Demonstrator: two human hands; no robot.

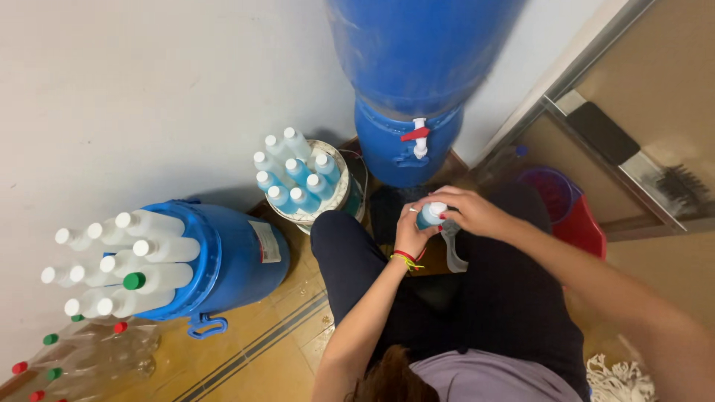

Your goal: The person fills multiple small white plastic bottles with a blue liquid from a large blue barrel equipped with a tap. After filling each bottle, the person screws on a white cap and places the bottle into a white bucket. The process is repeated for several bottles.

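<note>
a small bottle [430,216] of blue liquid with a white cap sits a little right of the centre of the view, held above the person's dark-trousered lap and directly below the spout of a big blue drum. the left hand [409,232] wraps the bottle's body from the 7 o'clock side, its fingers curled shut around it, a red and yellow thread band at the wrist. the right hand [468,211] comes in from 4 o'clock and covers the top, its fingers pinching the white cap. a clear strip of plastic [451,249] hangs just under the hands, at the bottle's 5 o'clock. at 12 o'clock from the bottle, near it, the large blue drum [408,141] hangs with a white tap and red lever [418,137] facing down toward the hands. at 10 o'clock stands a white bucket [344,195] packed with more small blue bottles [296,173], white caps upward. farther out at 9 o'clock a blue barrel [242,257] lies tipped on the tan tiled floor [272,365], its mouth full of white bottles [123,264] with white caps and one green cap. at 8 o'clock, well apart in the bottom corner, clear empty bottles [97,357] with red and green caps lie on the floor. at 3 o'clock a purple and red bucket [570,205] stands beside the person's leg, and at 5 o'clock a white mop head [618,380] shows at the lower edge. a pale wall [149,89] fills the upper left.
</note>
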